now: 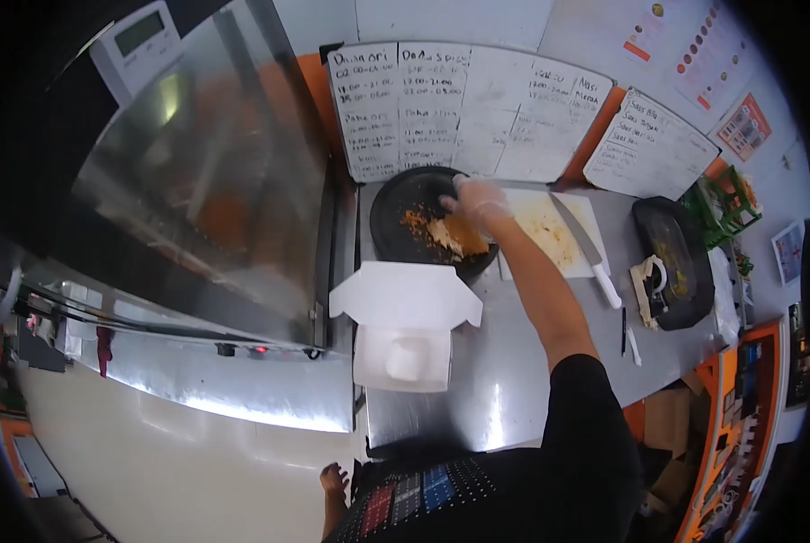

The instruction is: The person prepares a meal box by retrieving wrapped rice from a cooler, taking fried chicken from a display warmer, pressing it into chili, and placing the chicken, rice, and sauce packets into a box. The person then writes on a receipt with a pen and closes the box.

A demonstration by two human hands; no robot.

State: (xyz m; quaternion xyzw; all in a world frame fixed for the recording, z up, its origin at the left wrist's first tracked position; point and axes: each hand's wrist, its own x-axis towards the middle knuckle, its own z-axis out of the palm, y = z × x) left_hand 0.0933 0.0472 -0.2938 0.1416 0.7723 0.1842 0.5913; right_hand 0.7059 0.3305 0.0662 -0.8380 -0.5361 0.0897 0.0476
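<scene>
One left hand (334, 477) of ours hangs near left, half curled, and looks empty. Farther, our open white box (403, 297) sits by the round black pan (390, 217) of brown food (457, 239). Our gloved right hand (479, 201) is half bent over the food; we cannot tell its hold.

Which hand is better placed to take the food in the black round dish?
Likely the right hand: it appears gloved, over the black round dish, beside the food; the left hand is beside the body, farther away.
</scene>
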